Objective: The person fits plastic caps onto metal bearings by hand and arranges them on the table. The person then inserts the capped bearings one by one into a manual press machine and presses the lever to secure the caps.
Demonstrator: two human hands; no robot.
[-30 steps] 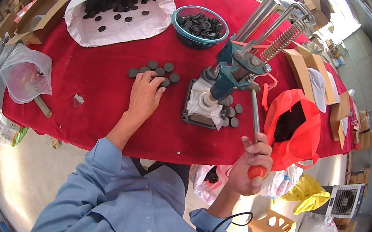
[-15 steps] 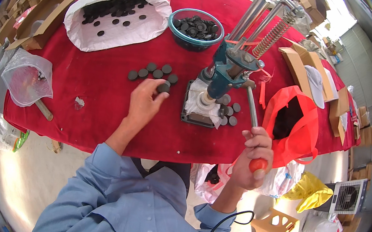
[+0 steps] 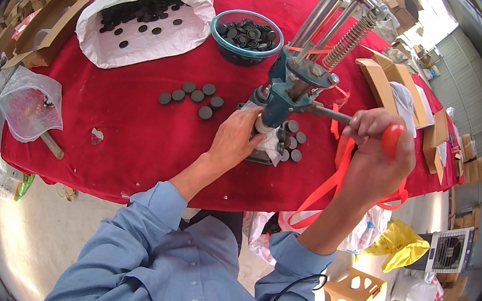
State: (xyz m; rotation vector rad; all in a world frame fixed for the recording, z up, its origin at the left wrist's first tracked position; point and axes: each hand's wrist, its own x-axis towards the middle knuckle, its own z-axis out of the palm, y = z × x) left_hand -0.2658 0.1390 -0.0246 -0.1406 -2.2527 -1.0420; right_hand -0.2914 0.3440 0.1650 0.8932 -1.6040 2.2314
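A teal hand press [image 3: 285, 105] with a coil spring stands on the red-covered table. My left hand [image 3: 231, 140] is at the foot of the press, fingertips around the pale part beneath its ram; anything between them is hidden. My right hand [image 3: 377, 143] is wrapped round the press lever [image 3: 334, 115], near its red knob [image 3: 391, 141]. Left of the press lies a loose group of black round caps [image 3: 197, 96], one of them [image 3: 205, 112] nearest my left wrist. More black caps [image 3: 292, 142] lie just right of the press base.
Behind stand a teal-rimmed bowl [image 3: 247, 37] of black caps and an open white sack [image 3: 145, 50] spilling more. A clear plastic bag [image 3: 31, 104] lies at the left. Red bag straps [image 3: 332, 187] show beside my right forearm. Cardboard boxes [image 3: 379, 83] stand at the right.
My left hand has let go of a black cap beside the group and moved right to the press. My right hand has swung the lever outward to the right and up.
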